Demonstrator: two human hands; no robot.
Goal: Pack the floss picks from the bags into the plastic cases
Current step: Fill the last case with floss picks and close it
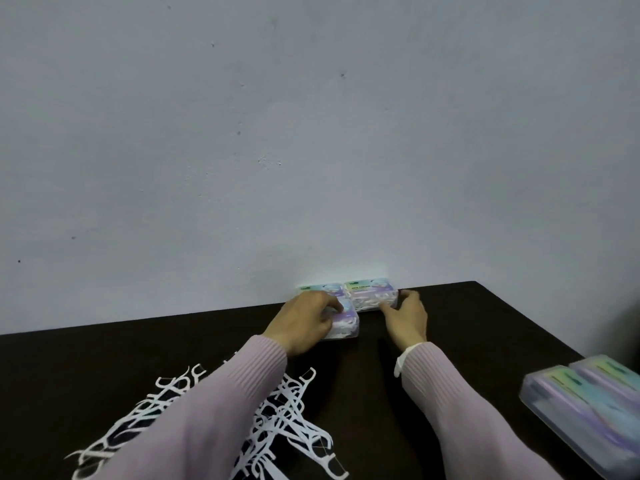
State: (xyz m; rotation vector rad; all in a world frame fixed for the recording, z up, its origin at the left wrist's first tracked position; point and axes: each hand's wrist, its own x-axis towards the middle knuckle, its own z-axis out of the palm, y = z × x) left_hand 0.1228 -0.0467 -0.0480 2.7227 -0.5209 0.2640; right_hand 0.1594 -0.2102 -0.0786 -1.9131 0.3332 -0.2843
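Note:
Three clear plastic cases filled with white floss picks sit near the wall at the back of the dark table (467,327). My left hand (304,322) rests over the near left case (343,323), fingers curled on its top. My right hand (407,317) holds the right case (372,296), thumb at its front and fingers round its right end. A third case (318,289) shows behind my left hand. A pile of loose white floss picks (291,420) lies at the front, partly hidden by my left sleeve.
Two more plastic cases (588,400) with pastel labels lie side by side at the table's right edge, close to my right forearm. The grey wall (311,133) rises straight behind the table.

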